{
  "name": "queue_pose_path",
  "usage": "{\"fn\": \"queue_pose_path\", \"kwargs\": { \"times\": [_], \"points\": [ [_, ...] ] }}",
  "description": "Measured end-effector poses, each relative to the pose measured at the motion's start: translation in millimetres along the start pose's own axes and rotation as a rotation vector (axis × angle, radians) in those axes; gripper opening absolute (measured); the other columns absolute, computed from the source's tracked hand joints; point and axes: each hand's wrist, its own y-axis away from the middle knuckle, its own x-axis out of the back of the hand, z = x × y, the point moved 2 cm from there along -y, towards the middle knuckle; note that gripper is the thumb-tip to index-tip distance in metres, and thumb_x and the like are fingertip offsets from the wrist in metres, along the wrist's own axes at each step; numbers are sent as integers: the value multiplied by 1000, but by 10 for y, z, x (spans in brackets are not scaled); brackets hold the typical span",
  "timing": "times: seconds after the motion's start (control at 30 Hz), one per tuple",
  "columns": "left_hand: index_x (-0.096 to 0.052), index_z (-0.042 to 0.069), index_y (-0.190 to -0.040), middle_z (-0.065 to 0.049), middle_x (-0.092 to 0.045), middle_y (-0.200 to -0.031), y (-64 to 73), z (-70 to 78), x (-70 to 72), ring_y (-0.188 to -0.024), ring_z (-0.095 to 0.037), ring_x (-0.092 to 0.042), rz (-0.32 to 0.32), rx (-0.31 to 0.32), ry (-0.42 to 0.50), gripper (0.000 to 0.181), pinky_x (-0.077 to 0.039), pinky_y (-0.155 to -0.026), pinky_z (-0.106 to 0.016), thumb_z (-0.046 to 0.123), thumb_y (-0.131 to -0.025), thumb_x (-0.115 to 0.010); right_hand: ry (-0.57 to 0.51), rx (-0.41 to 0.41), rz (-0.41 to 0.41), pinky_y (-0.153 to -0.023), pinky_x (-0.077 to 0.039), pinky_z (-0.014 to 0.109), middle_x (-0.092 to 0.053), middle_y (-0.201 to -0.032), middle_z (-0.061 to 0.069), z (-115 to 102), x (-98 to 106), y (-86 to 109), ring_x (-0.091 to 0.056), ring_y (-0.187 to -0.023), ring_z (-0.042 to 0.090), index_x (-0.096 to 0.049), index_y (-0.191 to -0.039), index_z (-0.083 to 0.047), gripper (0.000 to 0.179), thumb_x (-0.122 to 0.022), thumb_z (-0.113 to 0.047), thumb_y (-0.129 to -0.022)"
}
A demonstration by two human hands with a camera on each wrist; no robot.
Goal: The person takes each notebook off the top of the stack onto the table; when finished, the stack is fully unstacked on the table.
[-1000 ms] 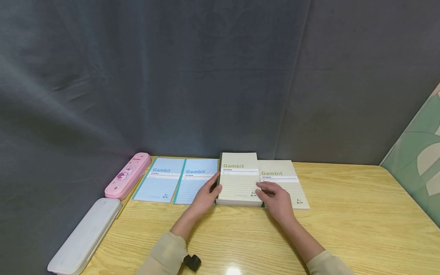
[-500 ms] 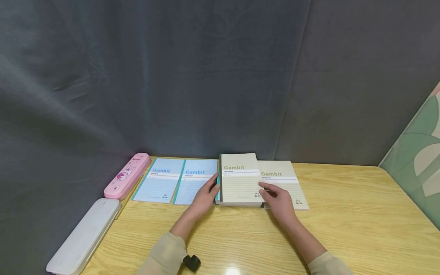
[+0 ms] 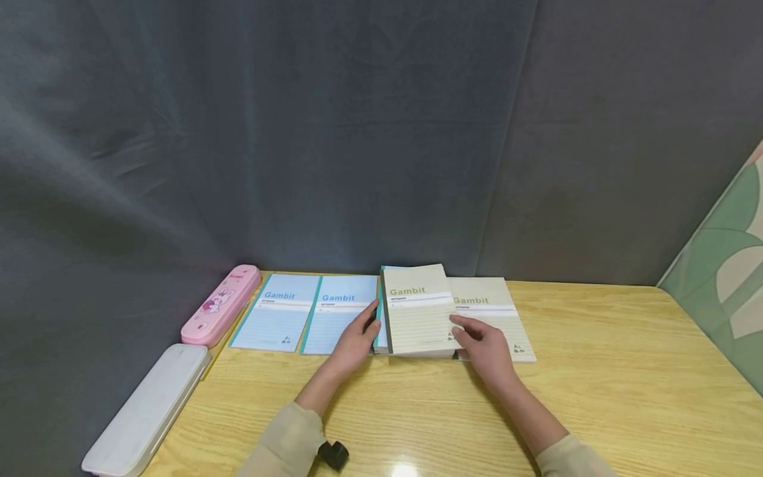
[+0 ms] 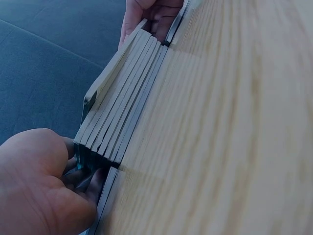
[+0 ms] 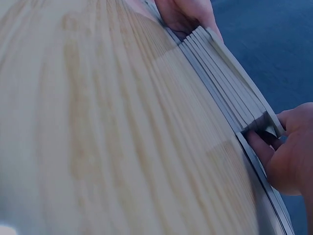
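Between my hands stands a thick stack of notebooks (image 4: 122, 93). Its top one, a cream notebook (image 3: 417, 318) with a dark spine, sits shifted right and slightly askew. It tilts a little off the pile in the left wrist view. A strip of a blue notebook (image 3: 381, 321) with a teal spine shows beneath it. My right hand (image 3: 489, 354) pinches the cream notebook's right edge near the lower corner. Along the stack's left side my left hand (image 3: 354, 343) rests its fingers and thumb, steadying nothing else.
Two blue notebooks (image 3: 277, 321) lie side by side left of the stack. Another cream notebook (image 3: 495, 324) lies to its right. Farther left are a pink pencil case (image 3: 220, 305) and a white case (image 3: 149, 407). A grey curtain (image 3: 369, 132) hangs behind the wooden table (image 3: 626, 371).
The top cream notebook has slid right and turned slightly, uncovering the blue notebook's teal spine. My right hand has moved slightly right; my left hand stays at the stack's side.
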Motion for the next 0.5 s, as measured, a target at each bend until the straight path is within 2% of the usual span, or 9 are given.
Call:
{"fn": "queue_pose_path", "kwargs": {
  "times": [0.1,0.23,0.37,0.5],
  "points": [
    [-26,15,-162,-17,-31,-161,3,-7,6,-147,-36,-30,0,3,1,55,-26,-118,-51,27,-111,-42,-84,-47,-15,-71,-58,23,-65,-128,17,15,14,7,-64,-87,9,-68,-130,-1,31,-63,-13,-102],
    [-26,16,-162,-17,-31,-162,17,-2,14,-147,-36,-29,1,11,-1,55,-26,-118,-52,27,-111,-42,-173,-84,-13,-70,-59,25,-69,-119,20,37,36,15,-68,-82,8,-65,-131,3,32,-61,-10,-103],
    [-27,17,-162,-16,-30,-162,22,15,19,-148,-36,-28,8,20,-10,54,-24,-119,-52,28,-111,-42,-265,-115,9,-67,-59,25,-73,-109,16,55,64,22,-69,-79,7,-63,-133,7,33,-60,-8,-103],
    [-27,18,-162,-15,-30,-162,16,28,12,-148,-35,-27,7,24,-12,54,-24,-119,-51,28,-111,-43,-348,-148,25,-69,-59,25,-74,-107,12,79,100,26,-70,-80,8,-60,-135,8,35,-59,-7,-103]
  ]
}}
